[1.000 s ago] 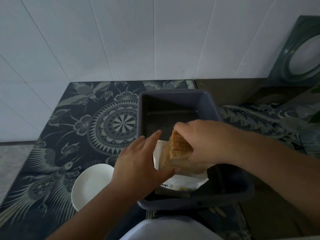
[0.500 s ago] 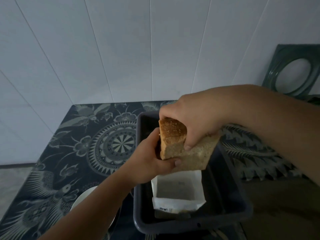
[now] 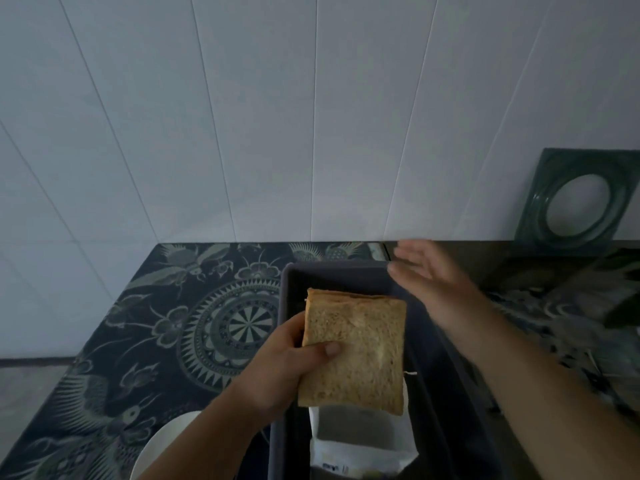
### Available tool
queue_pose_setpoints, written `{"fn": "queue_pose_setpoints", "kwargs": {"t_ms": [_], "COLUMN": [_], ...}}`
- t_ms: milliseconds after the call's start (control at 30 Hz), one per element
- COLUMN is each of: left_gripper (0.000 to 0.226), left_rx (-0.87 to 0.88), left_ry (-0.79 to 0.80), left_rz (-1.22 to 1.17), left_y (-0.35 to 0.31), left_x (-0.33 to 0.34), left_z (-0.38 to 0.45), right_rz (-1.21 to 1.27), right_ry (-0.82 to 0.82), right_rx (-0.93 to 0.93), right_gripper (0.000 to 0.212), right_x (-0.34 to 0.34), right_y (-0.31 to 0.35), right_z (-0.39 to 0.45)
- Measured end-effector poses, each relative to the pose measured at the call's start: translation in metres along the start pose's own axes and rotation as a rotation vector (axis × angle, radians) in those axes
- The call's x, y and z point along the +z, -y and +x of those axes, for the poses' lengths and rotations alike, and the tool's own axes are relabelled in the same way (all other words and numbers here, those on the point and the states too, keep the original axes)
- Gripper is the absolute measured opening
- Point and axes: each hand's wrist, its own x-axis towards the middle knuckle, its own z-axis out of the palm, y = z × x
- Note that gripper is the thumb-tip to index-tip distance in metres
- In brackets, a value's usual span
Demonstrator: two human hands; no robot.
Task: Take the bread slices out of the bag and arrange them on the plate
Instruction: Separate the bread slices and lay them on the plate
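My left hand grips a stack of brown bread slices by its left edge, thumb on the top slice, holding it flat above the dark bin. The white bread bag stands open-mouthed inside the bin, just below the slices. My right hand hovers open and blurred over the bin's far right corner, holding nothing. The white plate lies at the lower left on the cloth, partly covered by my left forearm.
A dark patterned cloth covers the table up to the white tiled wall. A green square frame with a round opening leans against the wall at the right. Blurred greenery shows at the right edge.
My right hand let go of the bread and swung away up to the right. The left hand now holds the slices alone, turned flat, and the view tilted upward.
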Motion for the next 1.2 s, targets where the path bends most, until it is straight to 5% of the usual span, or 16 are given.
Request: {"fn": "queue_pose_setpoints", "kwargs": {"t_ms": [67, 233, 367, 667, 967, 1200], "left_gripper": [0.048, 0.047, 0.041, 0.05, 0.04, 0.045], "left_rx": [-0.02, -0.063, -0.08, -0.125, -0.169, -0.232], "left_ry": [0.009, 0.004, -0.075, -0.279, -0.489, -0.512], "left_rz": [-0.058, -0.194, -0.196, -0.142, -0.118, -0.149], "left_y": [0.005, 0.01, 0.011, 0.008, 0.021, 0.027], "left_x": [-0.003, -0.007, -0.012, -0.051, -0.105, -0.165], "left_z": [-0.006, -0.027, -0.051, -0.125, -0.175, -0.191], "right_rz": [0.249, 0.552, 0.494, 0.481, 0.521, 0.512], "right_ry": [-0.088, 0.11, 0.158, 0.353, 0.411, 0.373], "right_rx": [0.126, 0.257, 0.302, 0.339, 0.438, 0.517], "right_gripper": [0.085, 0.07, 0.089, 0.051, 0.065, 0.028], "right_x": [0.017, 0.054, 0.076, 0.15, 0.231, 0.291], "right_y": [-0.035, -0.061, -0.059, -0.053, -0.059, -0.071], "right_z": [-0.02, -0.053, -0.059, -0.079, -0.097, -0.097]}}
